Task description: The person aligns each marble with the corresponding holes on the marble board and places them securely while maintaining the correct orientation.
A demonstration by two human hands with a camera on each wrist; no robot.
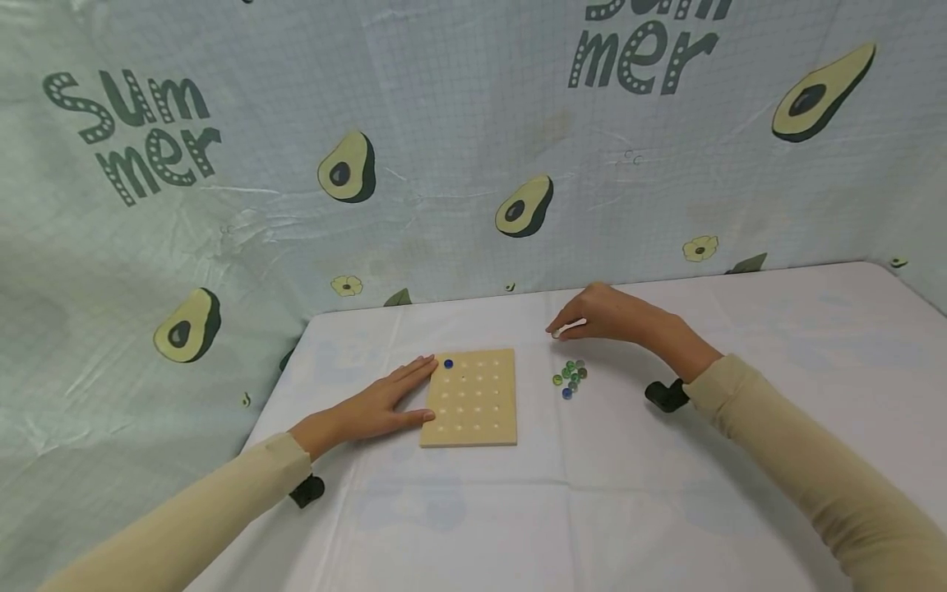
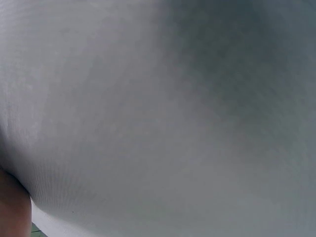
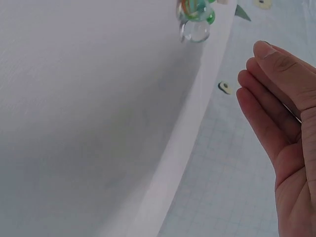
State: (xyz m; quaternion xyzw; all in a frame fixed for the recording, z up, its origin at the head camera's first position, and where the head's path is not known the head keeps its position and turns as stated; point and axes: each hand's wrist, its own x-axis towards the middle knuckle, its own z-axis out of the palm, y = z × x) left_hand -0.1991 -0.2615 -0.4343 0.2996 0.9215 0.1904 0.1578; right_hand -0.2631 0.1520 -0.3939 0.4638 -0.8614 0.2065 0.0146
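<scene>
From the head view, the left hand [image 1: 377,404] lay flat, fingers straight, against the wooden peg board [image 1: 470,398], one blue marble [image 1: 448,363] seated in its corner. The right hand [image 1: 602,313] pinched a marble [image 1: 556,333] beyond the marble cluster [image 1: 570,378]; open tablecloth [image 1: 777,345] stretched rightward.

The left wrist view showed only blurred cloth [image 2: 158,108].

The right wrist view showed that hand's fingers [image 3: 276,98] together and marbles [image 3: 196,19] at the top edge.

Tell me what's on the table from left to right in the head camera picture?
Left hand → wooden board with its blue marble → pile of marbles → right hand, slightly farther back.
</scene>
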